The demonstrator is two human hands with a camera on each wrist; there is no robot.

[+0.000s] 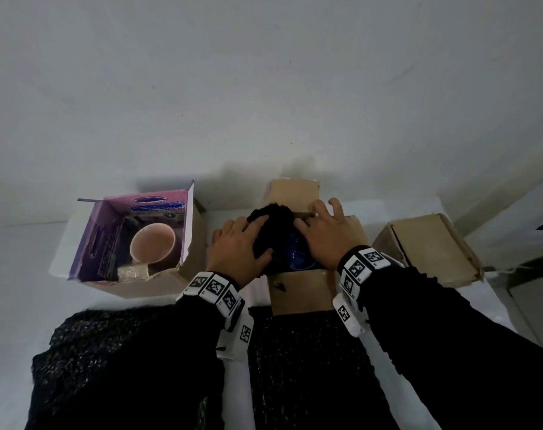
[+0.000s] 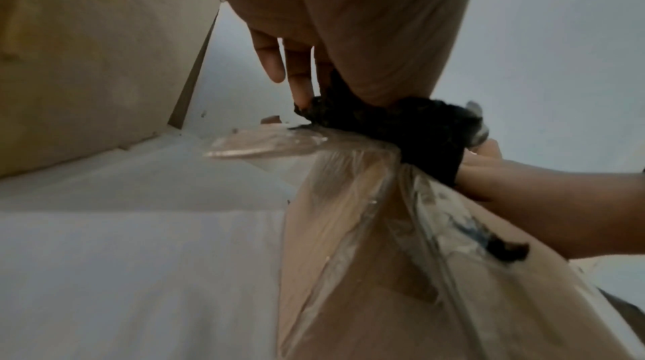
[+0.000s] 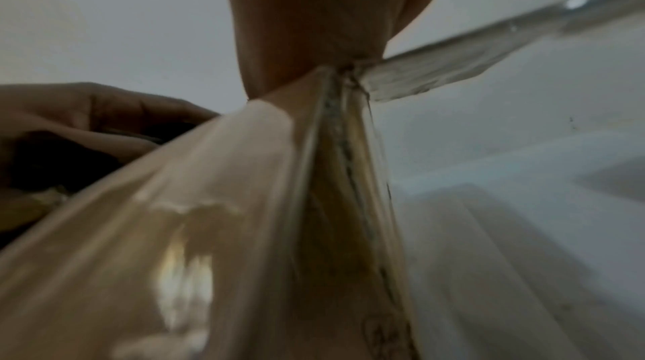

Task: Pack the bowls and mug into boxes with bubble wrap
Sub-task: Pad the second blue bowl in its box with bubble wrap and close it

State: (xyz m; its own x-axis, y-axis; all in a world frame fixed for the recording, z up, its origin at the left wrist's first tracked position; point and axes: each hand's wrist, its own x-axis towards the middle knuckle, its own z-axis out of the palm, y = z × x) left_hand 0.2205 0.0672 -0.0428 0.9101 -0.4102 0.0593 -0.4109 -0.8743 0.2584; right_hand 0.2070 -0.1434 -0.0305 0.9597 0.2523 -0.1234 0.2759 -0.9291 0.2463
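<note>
A brown cardboard box [image 1: 298,290] stands open in the middle, with a dark blue bowl [image 1: 298,257] inside, partly covered by a wad of black bubble wrap [image 1: 274,225]. My left hand [image 1: 242,243] grips that wad, thumb curled round its near side; the left wrist view shows its fingers [image 2: 300,82] on the black wrap [image 2: 401,128]. My right hand [image 1: 319,234] lies with spread fingers on the box's right edge, index finger touching the wrap. A pale pink mug [image 1: 152,243] sits in the purple-lined box [image 1: 93,243] on the left.
A shut cardboard box [image 1: 431,252] stands to the right. Two sheets of black bubble wrap [image 1: 124,352] [image 1: 310,367] lie on the white table [image 1: 15,274] in front of the boxes. A pale wall rises right behind them.
</note>
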